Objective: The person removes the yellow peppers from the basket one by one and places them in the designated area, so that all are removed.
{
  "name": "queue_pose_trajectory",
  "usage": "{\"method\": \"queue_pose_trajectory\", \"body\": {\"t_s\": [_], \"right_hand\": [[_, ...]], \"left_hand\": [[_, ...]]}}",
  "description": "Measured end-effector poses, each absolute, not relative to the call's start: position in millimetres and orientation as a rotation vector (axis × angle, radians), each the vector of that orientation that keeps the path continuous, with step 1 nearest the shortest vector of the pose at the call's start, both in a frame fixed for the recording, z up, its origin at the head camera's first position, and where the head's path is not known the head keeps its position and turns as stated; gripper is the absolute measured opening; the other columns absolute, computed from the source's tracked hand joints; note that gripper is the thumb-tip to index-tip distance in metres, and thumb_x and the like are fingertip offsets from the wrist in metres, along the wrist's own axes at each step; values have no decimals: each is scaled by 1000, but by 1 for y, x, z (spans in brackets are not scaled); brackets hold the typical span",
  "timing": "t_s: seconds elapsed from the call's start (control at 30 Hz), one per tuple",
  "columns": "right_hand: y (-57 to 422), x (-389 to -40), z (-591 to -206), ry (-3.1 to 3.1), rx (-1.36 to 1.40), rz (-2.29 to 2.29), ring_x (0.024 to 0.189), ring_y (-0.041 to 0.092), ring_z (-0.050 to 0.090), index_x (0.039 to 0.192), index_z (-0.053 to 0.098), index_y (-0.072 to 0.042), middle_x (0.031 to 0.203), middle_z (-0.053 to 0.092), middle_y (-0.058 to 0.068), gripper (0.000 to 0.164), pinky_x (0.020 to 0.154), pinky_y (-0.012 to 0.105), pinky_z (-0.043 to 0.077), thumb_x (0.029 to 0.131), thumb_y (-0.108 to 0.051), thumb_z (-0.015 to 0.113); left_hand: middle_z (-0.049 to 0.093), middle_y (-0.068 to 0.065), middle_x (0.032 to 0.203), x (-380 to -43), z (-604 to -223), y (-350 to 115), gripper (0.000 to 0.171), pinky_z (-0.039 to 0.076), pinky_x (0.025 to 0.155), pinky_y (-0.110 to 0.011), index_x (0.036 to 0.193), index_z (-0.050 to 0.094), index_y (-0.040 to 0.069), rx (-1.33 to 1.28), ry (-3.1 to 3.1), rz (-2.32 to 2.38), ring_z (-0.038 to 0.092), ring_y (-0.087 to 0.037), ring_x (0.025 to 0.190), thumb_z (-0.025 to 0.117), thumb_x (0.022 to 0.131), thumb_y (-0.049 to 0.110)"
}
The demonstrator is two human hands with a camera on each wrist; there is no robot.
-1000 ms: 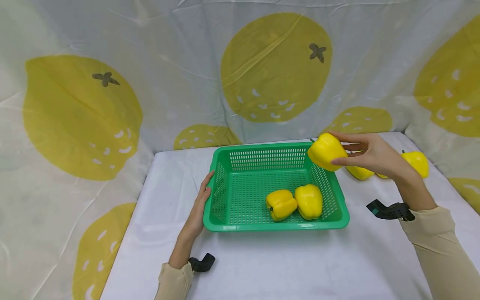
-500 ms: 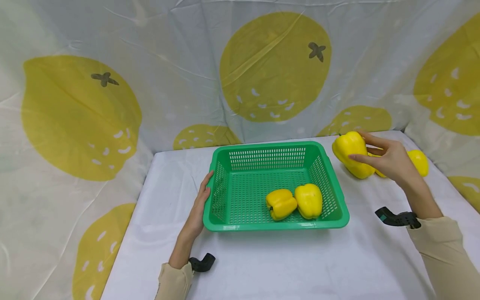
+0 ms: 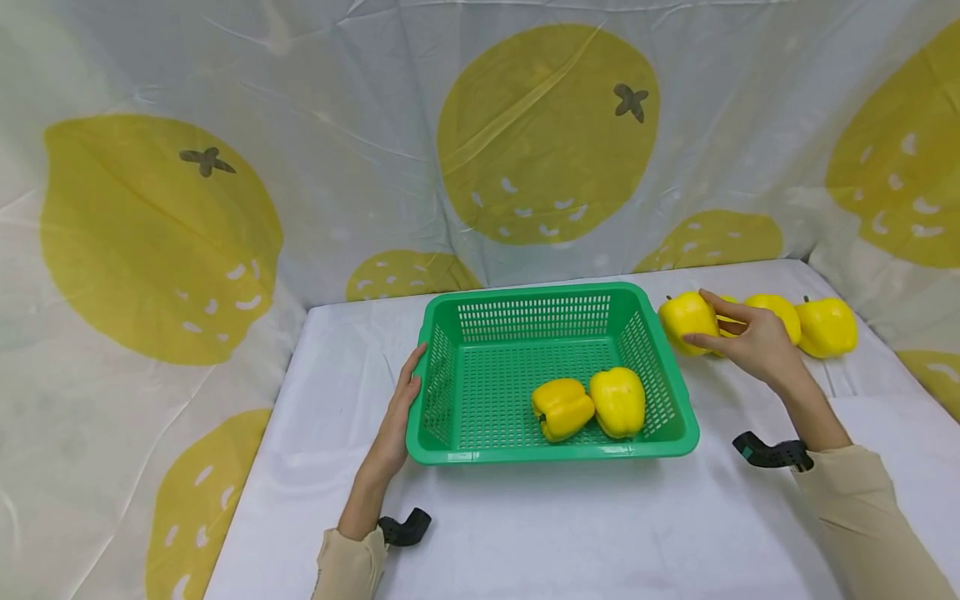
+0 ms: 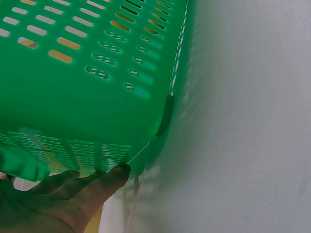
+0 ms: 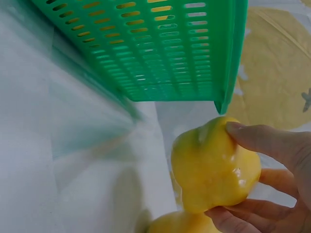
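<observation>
The green plastic basket [image 3: 551, 456] holds two yellow bell peppers, one [image 3: 562, 408] lying on its side and one [image 3: 617, 402] beside it. My left hand [image 3: 390, 421] rests at the basket's left side, its fairly straight fingers [image 4: 104, 187] laid against the outer wall below the rim. Just beyond the right rim, my right hand [image 3: 757, 340] holds another yellow bell pepper [image 3: 687, 322] between thumb and fingers, its stem upward. In the right wrist view this pepper [image 5: 209, 167] hangs close to the basket's end, with part of a second pepper [image 5: 182, 223] below.
On the white-clothed table [image 3: 600, 533], more yellow peppers stand in a row at the back right, including one [image 3: 777, 315] behind my right hand and one [image 3: 827, 327] at the end. A curtain with lemon prints [image 3: 551, 133] hangs behind the table.
My right hand has carried its pepper from above the basket's right rim out to the right, then lower and back left beside the rim. The left hand and basket stay put.
</observation>
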State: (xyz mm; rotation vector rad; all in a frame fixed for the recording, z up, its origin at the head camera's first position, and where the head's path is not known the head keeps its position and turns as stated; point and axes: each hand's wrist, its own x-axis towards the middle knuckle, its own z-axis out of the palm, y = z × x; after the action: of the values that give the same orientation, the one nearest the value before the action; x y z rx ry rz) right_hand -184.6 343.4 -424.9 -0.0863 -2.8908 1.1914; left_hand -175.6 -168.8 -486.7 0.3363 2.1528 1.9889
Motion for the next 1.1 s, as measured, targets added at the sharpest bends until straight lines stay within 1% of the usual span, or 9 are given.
{"method": "queue_pose_trajectory", "body": {"t_s": [0.17, 0.37, 0.57, 0.63, 0.67, 0.77, 0.83, 0.9, 1.1], "right_hand": [[343, -180, -433, -2888, -74, 1190, 134, 56, 51, 160, 38, -16, 163, 38, 23, 87, 100, 55, 48, 91, -51, 77], [343, -171, -439, -2870, -54, 1200, 131, 57, 53, 158, 42, -12, 160, 41, 28, 85, 94, 47, 51, 90, -46, 80], [347, -157, -445, -2869, -73, 1172, 131, 56, 52, 157, 44, -9, 157, 42, 32, 83, 99, 57, 47, 91, -44, 80], [350, -152, -446, -2875, -93, 1169, 131, 56, 52, 157, 44, -9, 157, 41, 33, 83, 99, 56, 47, 91, -45, 79], [352, -150, -447, -2880, -103, 1168, 130, 57, 53, 156, 44, -8, 157, 41, 33, 83, 98, 53, 48, 91, -45, 79], [360, -144, -449, -2887, -128, 1175, 129, 57, 53, 156, 45, -7, 156, 41, 35, 84, 88, 28, 58, 90, -45, 80], [365, -140, -451, -2885, -141, 1186, 128, 57, 54, 155, 45, -6, 155, 42, 36, 83, 78, 9, 53, 90, -44, 80], [369, -136, -451, -2886, -156, 1192, 128, 56, 53, 155, 45, -5, 155, 42, 35, 83, 72, -1, 42, 90, -44, 80], [377, -124, -452, -2929, -179, 1190, 129, 54, 50, 156, 43, -4, 156, 40, 35, 85, 71, 0, 42, 91, -47, 78]], "left_hand": [[10, 7, 173, -175, -487, -169, 50, 19, 119, -50, 163, 16, 43, 336, 2149, 2001, 19, -24, 151, 20, 114, 45], [8, 6, 174, -175, -487, -170, 51, 17, 120, -54, 164, 14, 41, 350, 2156, 2000, 17, -26, 153, 19, 114, 44], [9, 9, 173, -175, -487, -170, 50, 15, 121, -54, 164, 16, 43, 351, 2150, 2006, 16, -24, 154, 21, 114, 45], [10, 9, 173, -175, -487, -170, 50, 14, 121, -54, 164, 16, 43, 353, 2151, 2005, 16, -24, 154, 21, 114, 45], [9, 8, 173, -175, -487, -169, 51, 14, 121, -55, 164, 16, 42, 354, 2152, 2004, 16, -25, 154, 21, 114, 45], [8, 6, 174, -176, -487, -169, 51, 14, 121, -56, 164, 15, 41, 353, 2155, 2001, 15, -26, 154, 20, 114, 45], [8, 6, 174, -176, -487, -169, 51, 15, 121, -55, 164, 15, 41, 349, 2156, 1999, 16, -26, 154, 20, 114, 45], [9, 8, 173, -176, -487, -169, 51, 15, 121, -55, 164, 16, 42, 344, 2156, 2000, 16, -25, 153, 21, 113, 46], [11, 10, 172, -175, -486, -169, 50, 19, 119, -50, 163, 18, 45, 330, 2156, 1997, 20, -23, 150, 22, 113, 48]]}}
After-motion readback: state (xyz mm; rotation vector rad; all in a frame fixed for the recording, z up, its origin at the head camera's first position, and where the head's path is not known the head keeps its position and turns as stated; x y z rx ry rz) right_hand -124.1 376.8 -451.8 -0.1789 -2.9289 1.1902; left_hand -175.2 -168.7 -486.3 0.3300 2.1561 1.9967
